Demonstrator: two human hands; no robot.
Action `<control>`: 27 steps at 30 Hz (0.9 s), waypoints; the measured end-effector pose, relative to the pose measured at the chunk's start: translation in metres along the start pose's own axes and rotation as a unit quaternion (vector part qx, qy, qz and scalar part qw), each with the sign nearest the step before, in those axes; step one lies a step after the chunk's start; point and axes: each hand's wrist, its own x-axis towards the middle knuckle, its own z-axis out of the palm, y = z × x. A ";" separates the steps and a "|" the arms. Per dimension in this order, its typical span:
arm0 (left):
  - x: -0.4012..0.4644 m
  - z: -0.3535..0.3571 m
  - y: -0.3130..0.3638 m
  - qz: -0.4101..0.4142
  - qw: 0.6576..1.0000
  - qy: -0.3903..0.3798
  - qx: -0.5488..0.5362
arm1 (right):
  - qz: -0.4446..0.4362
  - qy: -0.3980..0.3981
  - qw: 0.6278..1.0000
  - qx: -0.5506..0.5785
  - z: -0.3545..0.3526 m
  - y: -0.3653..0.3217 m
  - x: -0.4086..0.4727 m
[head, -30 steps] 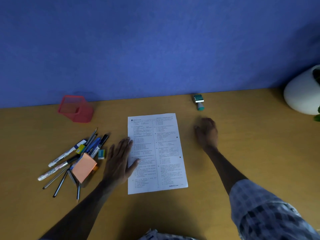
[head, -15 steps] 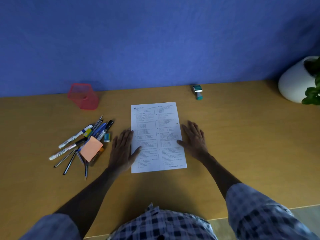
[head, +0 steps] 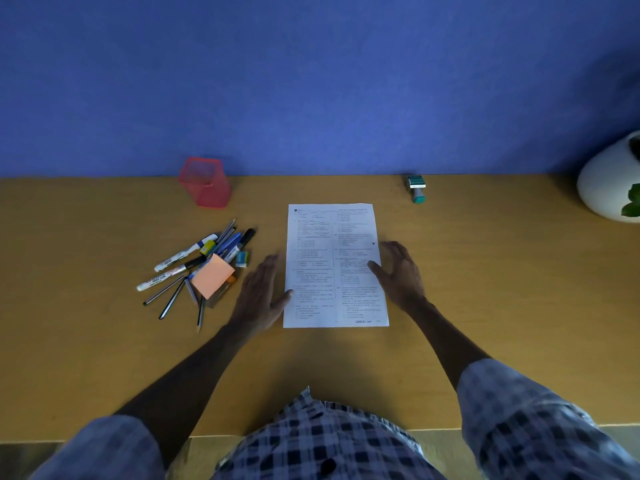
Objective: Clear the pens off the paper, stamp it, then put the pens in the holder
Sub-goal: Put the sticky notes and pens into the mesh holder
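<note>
Both my hands lie flat with fingers spread, left hand (head: 261, 292) and right hand (head: 398, 271) pinning the thin, slippery printed sheet (head: 334, 265) mid-desk, while the small stiff stamp (head: 416, 188), well apart by the wall, wants pinching at its body.

right hand (head: 398, 271) back from near stamp (head: 416, 188) — now flat on paper's (head: 332, 237) right edge

Person's wearing a short-sleeved checked shirt (head: 332, 441), blue-grey and white with dark navy squares, kinda washed out in this light. Sleeves stop above the elbows, forearms bare. No watch or rings visible on the left hand (head: 259, 292) or right hand (head: 401, 275).
</note>
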 end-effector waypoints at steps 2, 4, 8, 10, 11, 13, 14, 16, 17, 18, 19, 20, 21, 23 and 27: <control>-0.007 -0.005 -0.004 -0.005 1.000 0.018 0.000 | -0.023 0.011 1.000 -0.001 0.004 -0.011 -0.003; -0.014 -0.013 -0.008 -0.010 0.998 0.054 0.011 | -0.037 0.008 0.999 0.010 0.011 -0.024 -0.007; -0.027 -0.032 -0.020 -0.012 0.990 0.138 0.037 | -0.034 -0.016 0.999 0.036 0.032 -0.052 -0.011; -0.033 -0.042 -0.027 -0.016 0.985 0.165 0.050 | -0.032 -0.032 0.998 0.048 0.045 -0.067 -0.013; -0.035 -0.047 -0.031 -0.020 0.982 0.181 0.055 | -0.035 -0.041 0.997 0.051 0.051 -0.074 -0.013; -0.037 -0.056 -0.038 -0.034 0.974 0.215 0.066 | -0.048 -0.056 0.996 0.051 0.064 -0.089 -0.013; -0.037 -0.059 -0.042 -0.046 0.970 0.225 0.074 | -0.054 -0.062 0.995 0.052 0.070 -0.096 -0.013; -0.039 -0.067 -0.050 -0.083 0.968 0.217 0.091 | -0.058 -0.074 0.994 0.061 0.081 -0.110 -0.013; -0.039 -0.070 -0.054 -0.102 0.969 0.204 0.097 | -0.058 -0.082 0.993 0.067 0.086 -0.116 -0.013; -0.039 -0.072 -0.058 -0.117 0.969 0.190 0.102 | -0.058 -0.089 0.992 0.070 0.090 -0.123 -0.014; -0.039 -0.073 -0.062 -0.130 0.970 0.175 0.105 | -0.060 -0.095 0.991 0.073 0.094 -0.128 -0.014; -0.039 -0.074 -0.064 -0.140 0.971 0.163 0.106 | -0.066 -0.102 0.990 0.074 0.098 -0.134 -0.014; -0.038 -0.075 -0.066 -0.146 0.971 0.155 0.107 | -0.076 -0.110 0.988 0.075 0.102 -0.140 -0.014; -0.036 -0.076 -0.067 -0.145 0.972 0.143 0.113 | -0.094 -0.128 0.985 0.074 0.109 -0.150 -0.013; -0.035 -0.077 -0.066 -0.114 0.975 0.125 0.143 | -0.121 -0.163 0.978 0.050 0.123 -0.168 -0.011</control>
